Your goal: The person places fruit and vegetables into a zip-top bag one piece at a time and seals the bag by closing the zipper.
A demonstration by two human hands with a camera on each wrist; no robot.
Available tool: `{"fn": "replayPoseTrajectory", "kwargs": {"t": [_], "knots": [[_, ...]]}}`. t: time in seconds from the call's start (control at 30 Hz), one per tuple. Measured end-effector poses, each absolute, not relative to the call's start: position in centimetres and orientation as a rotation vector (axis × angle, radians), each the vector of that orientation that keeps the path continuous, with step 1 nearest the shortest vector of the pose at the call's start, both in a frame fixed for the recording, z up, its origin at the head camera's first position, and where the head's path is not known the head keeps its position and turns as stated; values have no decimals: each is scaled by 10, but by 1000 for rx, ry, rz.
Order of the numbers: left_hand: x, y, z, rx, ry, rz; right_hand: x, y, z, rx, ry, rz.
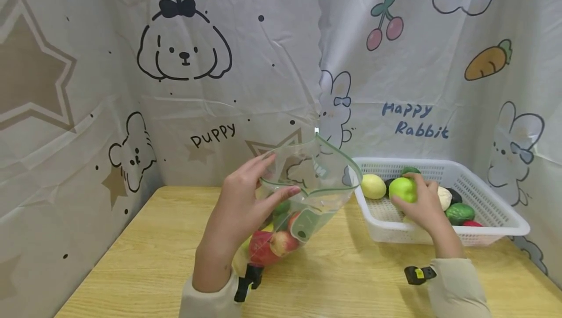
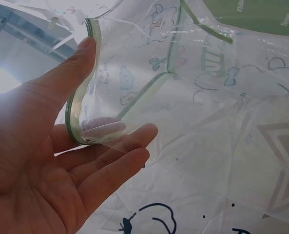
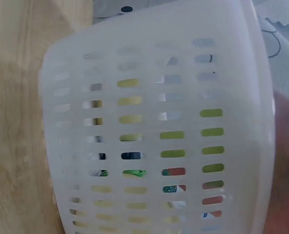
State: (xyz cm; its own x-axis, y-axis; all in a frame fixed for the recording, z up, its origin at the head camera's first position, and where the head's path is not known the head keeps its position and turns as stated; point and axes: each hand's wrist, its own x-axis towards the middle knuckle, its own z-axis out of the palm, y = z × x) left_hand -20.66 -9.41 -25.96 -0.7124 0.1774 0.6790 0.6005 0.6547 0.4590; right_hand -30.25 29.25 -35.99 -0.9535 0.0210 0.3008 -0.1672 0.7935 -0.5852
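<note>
My left hand (image 1: 241, 206) holds the left side of a clear zip bag's mouth, thumb at the near rim and fingers at the far one. The clear zip bag (image 2: 207, 122) has green zip edges and gapes wide. Inside its bottom lie several fruits and vegetables, among them a red one (image 1: 262, 248), seen through the plastic. My right hand (image 1: 426, 203) grips a green apple (image 1: 401, 189) over the white basket (image 1: 395, 235). In the right wrist view the basket's slotted wall hides most of that hand and the apple.
Within the basket are a pale yellow fruit (image 1: 373, 187), a whitish piece (image 1: 444, 198), a dark green vegetable (image 1: 459, 214) and a red item (image 1: 472, 223). Basket and bag stand on a wooden table (image 1: 145, 240). A printed curtain (image 1: 272, 89) hangs behind and at both sides.
</note>
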Motion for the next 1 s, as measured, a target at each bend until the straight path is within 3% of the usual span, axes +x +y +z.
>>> {"fn": "replayPoseTrajectory", "kwargs": {"t": [0.33, 0.67, 1.0], "knots": [[-206, -94, -261, -599, -2270, -923, -283, 273, -324, 278, -2369, 1562], [-206, -95, -259, -589, -2280, -926, -242, 234, -279, 265, -2191, 1384], [-205, -95, -258, -584, -2289, -928, -211, 198, -262, 698, -1784, 1629]]}}
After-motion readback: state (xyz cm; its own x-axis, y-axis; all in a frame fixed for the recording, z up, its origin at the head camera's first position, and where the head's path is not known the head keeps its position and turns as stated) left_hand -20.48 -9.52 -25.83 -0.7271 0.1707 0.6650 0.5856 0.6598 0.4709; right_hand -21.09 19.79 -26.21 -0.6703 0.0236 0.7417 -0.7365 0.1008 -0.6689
